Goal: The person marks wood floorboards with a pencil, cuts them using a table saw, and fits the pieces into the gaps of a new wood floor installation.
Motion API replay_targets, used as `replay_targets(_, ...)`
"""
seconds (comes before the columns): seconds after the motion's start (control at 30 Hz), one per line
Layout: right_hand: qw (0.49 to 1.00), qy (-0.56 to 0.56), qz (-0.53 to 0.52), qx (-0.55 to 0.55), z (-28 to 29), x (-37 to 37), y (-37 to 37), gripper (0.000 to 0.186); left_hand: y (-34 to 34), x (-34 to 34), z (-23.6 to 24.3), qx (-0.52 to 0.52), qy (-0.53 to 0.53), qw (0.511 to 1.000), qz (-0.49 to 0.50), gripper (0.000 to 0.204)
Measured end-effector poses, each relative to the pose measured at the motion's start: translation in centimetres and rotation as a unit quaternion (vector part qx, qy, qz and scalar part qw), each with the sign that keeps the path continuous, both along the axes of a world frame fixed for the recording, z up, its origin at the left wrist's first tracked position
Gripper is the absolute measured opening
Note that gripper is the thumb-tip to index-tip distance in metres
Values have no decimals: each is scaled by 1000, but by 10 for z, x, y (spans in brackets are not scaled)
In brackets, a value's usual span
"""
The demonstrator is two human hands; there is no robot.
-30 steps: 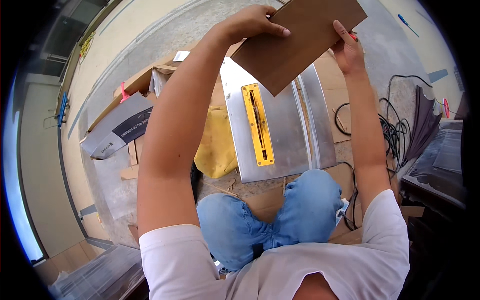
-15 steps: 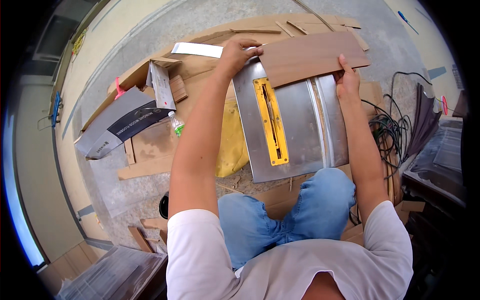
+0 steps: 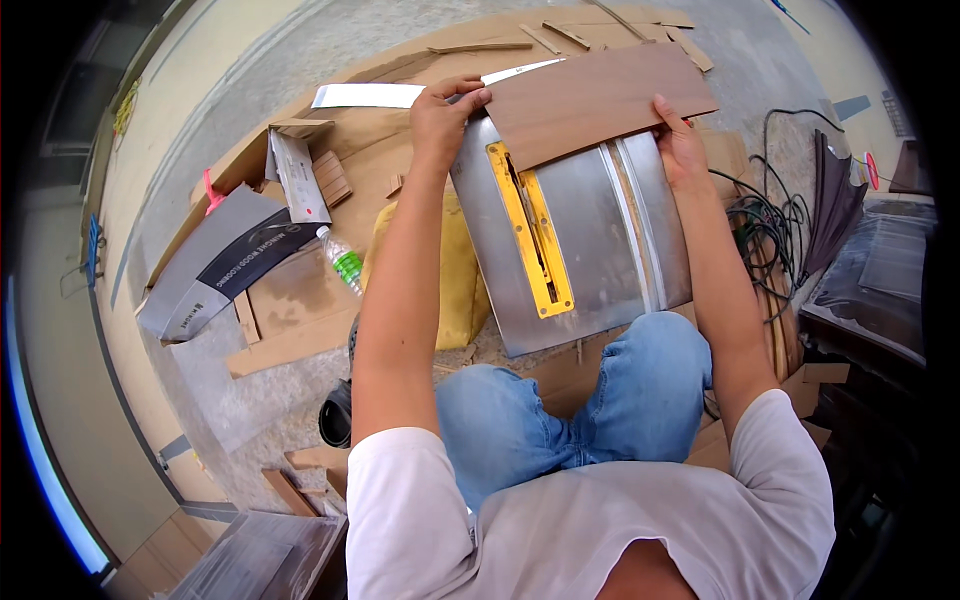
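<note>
A flat brown wooden board (image 3: 590, 100) lies across the far part of a metal saw table (image 3: 520, 280) with a slotted yellow insert (image 3: 525, 230). My left hand (image 3: 445, 115) grips the board's left end, thumb and fingers closed at its edge. My right hand (image 3: 678, 140) holds its near right edge with the thumb up on it; a small red item beside those fingers is too small to make out. The board covers the top of the insert.
Cardboard (image 3: 380, 140) with wood offcuts surrounds the saw. An open carton (image 3: 235, 265), plastic bottle (image 3: 340, 260), yellow bag (image 3: 455, 325) and white strip (image 3: 365, 95) are left. Black cables (image 3: 770, 240) and a dark folded umbrella (image 3: 835, 200) are right; my jeans-clad knees (image 3: 640, 380) are just before the saw.
The board, raised and slanted a second ago, has come down onto the saw table, turned crosswise, with both hands still on it. Over the last half second it has shifted slightly.
</note>
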State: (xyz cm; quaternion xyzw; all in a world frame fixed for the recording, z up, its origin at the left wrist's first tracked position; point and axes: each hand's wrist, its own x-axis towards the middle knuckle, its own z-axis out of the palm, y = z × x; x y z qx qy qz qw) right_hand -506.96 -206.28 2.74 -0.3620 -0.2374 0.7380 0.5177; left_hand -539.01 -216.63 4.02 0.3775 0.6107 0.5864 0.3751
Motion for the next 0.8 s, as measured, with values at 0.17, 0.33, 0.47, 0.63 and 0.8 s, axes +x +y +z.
replay_targets(0.17, 999, -25, 8, 22, -3, 8, -3, 52, -1, 1, -6, 46, 38, 998, 11, 15)
replay_targets(0.33, 998, -50, 0, 30, -4, 8, -6, 44, -3, -5, -17, 69, 102, 992, 21, 17)
replay_targets(0.47, 997, -55, -2, 46, -3, 9, -9, 44, -4, -4, -18, 56, 109, 992, 22, 20)
replay_targets(0.63, 997, -66, -6, 47, -4, 10, -9, 44, -4, -6, -20, 54, 119, 991, 20, 19)
replay_targets(0.8, 997, -61, 0, 39, -12, 18, -6, 50, -4, -5, -19, 64, 116, 991, 9, 19)
